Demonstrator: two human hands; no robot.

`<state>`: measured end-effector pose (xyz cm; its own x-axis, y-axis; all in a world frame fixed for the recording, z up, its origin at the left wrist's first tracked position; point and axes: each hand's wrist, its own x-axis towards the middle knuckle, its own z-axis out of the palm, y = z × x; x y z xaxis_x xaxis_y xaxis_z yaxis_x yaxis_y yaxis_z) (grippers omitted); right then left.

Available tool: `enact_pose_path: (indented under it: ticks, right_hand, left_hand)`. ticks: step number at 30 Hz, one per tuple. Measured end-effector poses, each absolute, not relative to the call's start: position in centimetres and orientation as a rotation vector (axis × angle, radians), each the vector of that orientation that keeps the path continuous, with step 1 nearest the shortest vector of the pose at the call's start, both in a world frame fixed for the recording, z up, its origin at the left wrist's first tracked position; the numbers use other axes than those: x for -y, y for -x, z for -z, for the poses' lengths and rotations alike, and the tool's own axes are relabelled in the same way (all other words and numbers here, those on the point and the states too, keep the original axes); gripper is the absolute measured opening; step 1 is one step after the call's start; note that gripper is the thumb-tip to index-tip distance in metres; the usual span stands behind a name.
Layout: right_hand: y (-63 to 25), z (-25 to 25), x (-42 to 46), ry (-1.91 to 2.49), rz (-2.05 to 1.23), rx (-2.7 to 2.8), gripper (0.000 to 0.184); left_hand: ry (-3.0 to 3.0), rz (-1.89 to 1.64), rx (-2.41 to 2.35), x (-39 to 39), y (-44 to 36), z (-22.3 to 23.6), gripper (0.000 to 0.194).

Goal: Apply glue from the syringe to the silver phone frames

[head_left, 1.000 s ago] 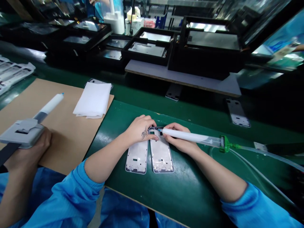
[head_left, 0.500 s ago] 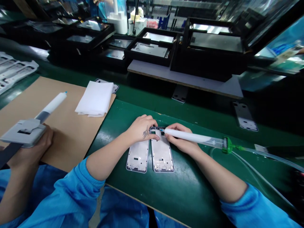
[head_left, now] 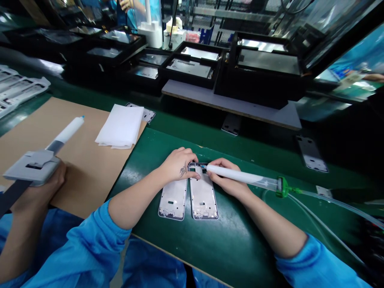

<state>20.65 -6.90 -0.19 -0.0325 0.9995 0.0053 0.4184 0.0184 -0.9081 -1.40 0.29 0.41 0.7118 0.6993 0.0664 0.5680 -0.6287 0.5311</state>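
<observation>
Two silver phone frames lie side by side on the green mat: the left frame [head_left: 172, 199] and the right frame [head_left: 204, 196]. My left hand [head_left: 177, 164] rests curled over their top ends, its fingertips pressing on the right frame's top edge. My right hand [head_left: 228, 180] grips a white dispensing syringe [head_left: 240, 175] like a pen. The syringe's tip touches the top of the right frame. A green fitting [head_left: 282, 187] joins the syringe to a clear hose [head_left: 336, 202] that runs off to the right.
At the left a co-worker's hand [head_left: 42, 188] holds a grey dispenser gun [head_left: 33, 166] over a brown cardboard sheet [head_left: 75, 156] with a white cloth [head_left: 120, 126] on it. More frames [head_left: 312, 154] lie on the belt. Black trays [head_left: 189, 66] stand behind.
Both hands stay on the right frame; the syringe tip has crept slightly along its top edge. The loose frames on the belt behind have moved to the right.
</observation>
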Motion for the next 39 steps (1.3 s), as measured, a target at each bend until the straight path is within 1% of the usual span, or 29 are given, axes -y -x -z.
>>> enact_pose_path:
  ticks: [5, 16, 29, 39]
  right_hand:
    - [-20.6, 0.5, 6.9, 1.497, -0.981, 1.544, 0.02]
    - [-20.4, 0.5, 6.8, 1.517, -0.954, 1.539, 0.024]
    - [-20.5, 1.4, 6.8, 1.468, -0.987, 1.562, 0.033]
    - [-20.5, 0.9, 6.7, 1.509, -0.954, 1.559, 0.026]
  left_hand:
    - [-2.441, -0.363, -0.974, -0.4, 1.4, -0.1, 0.064]
    - [-2.452, -0.355, -0.967, -0.2, 1.5, -0.3, 0.06]
    - [-2.474, -0.332, -0.969, -0.2, 1.4, -0.6, 0.059]
    - [-2.459, -0.324, -0.982, -0.2, 1.4, -0.6, 0.06]
